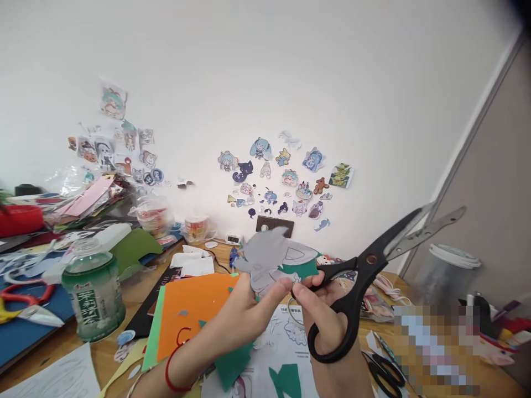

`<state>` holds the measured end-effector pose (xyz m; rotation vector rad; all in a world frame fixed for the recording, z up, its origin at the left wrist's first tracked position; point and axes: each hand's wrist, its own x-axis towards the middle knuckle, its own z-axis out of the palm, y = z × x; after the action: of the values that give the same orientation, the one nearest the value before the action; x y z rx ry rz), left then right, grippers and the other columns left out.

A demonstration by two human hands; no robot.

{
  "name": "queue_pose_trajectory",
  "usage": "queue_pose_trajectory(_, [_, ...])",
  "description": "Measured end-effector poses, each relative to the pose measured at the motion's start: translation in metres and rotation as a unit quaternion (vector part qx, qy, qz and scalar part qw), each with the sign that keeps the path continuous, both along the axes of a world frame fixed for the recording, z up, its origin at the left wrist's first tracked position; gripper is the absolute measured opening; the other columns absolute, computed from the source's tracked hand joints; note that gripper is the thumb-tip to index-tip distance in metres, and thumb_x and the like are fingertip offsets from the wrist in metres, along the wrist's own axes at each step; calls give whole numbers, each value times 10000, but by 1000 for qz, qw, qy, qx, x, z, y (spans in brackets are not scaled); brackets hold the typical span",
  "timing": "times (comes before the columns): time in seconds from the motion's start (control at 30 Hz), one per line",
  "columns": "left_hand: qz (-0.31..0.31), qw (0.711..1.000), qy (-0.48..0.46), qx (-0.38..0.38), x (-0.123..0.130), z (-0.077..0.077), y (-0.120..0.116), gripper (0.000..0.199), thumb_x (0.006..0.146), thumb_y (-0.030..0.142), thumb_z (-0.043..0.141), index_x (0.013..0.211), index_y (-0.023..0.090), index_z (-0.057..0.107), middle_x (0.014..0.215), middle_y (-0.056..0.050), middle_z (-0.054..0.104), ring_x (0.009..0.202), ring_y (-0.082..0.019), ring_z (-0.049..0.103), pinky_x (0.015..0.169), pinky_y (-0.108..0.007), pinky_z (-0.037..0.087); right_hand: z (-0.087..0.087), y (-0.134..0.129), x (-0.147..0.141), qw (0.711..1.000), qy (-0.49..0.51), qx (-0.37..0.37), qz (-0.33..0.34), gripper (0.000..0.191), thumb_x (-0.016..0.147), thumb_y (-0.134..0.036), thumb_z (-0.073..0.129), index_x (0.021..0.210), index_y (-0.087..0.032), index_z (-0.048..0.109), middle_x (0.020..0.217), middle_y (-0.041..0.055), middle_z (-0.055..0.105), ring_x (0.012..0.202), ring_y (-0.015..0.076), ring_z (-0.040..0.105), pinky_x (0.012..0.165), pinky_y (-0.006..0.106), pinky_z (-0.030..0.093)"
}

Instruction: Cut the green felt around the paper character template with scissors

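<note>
From the head camera, a grey paper cutout (274, 260) backed with green is pinched between thumb and fingers of the left hand (244, 315), raised above a cluttered wooden table (136, 293). Black scissors (360, 287) are gripped through the handles by the right hand (327, 320), blades parted and pointing up to the right, clear of the cutout. A green bottle (93, 293) is seen at left.

Head camera, looking forward and slightly down

It sits close above the left hand (244, 315) and right hand (327, 320), which fill the lower middle; beyond them it faces the cluttered counter (133, 293) and the white wall (290, 83) with stickers (286, 177). There is only this one view.
</note>
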<state>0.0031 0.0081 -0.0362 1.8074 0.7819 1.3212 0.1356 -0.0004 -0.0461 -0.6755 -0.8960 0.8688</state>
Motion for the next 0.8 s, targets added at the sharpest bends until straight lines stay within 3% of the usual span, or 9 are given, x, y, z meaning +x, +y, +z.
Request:
queue_pose_trajectory(0.13, [-10,1000,-3,-11,-4,5,-3,204,829,380,534,881,196,605,738,-20,610,707,-150,557,624,-233,471,6,-11,-3,998,-49,13,-30,293,638,-271,752,743,-197,490,713,-41,552,624,109,561,586,236,460])
queue_pose_trajectory(0.27, [-33,999,-24,2,-3,8,-6,197,848,366,507,870,210,625,570,34,491,599,-115,500,522,-192,403,8,-14,0,997,-74,10,-10,311,652,-283,755,765,-198,478,726,-26,560,636,129,563,593,254,458])
queue_pose_trajectory(0.43, [55,997,-41,22,-6,19,-8,250,829,345,528,640,187,570,493,57,378,480,-89,380,466,-202,328,16,-8,3,982,-128,51,127,390,670,-511,699,764,-215,463,631,-22,544,612,139,513,598,261,421])
queue_pose_trajectory(0.53, [112,990,-81,-9,-15,28,-10,259,816,365,549,632,183,534,480,69,337,448,-80,299,436,-209,283,16,-3,3,965,-172,23,198,535,599,-709,625,721,-213,462,626,-5,525,584,141,462,590,275,406])
queue_pose_trajectory(0.6, [139,985,-104,-14,-22,33,-11,260,818,386,547,657,183,524,481,74,320,445,-78,267,426,-212,263,12,-2,2,943,-219,1,251,599,606,-809,494,675,-216,456,567,-9,499,504,134,431,533,282,401])
queue_pose_trajectory(0.67, [154,981,-113,-6,-29,36,-12,271,826,393,533,657,184,502,498,71,333,452,-75,257,426,-213,258,8,-4,1,885,-348,35,306,634,606,-807,500,803,-206,546,706,41,578,615,184,532,604,321,453])
queue_pose_trajectory(0.73, [162,981,-110,5,-33,39,-12,288,833,386,522,631,188,469,512,67,350,459,-75,265,427,-212,260,6,-9,-1,839,-427,71,331,553,690,-713,539,862,-189,577,739,40,594,630,179,567,593,312,482])
queue_pose_trajectory(0.8, [170,980,-98,18,-36,40,-14,312,829,371,529,591,194,432,508,65,353,462,-76,278,426,-211,263,8,-15,-3,825,-451,84,330,392,833,-542,521,921,-165,583,788,32,604,641,145,579,593,291,499])
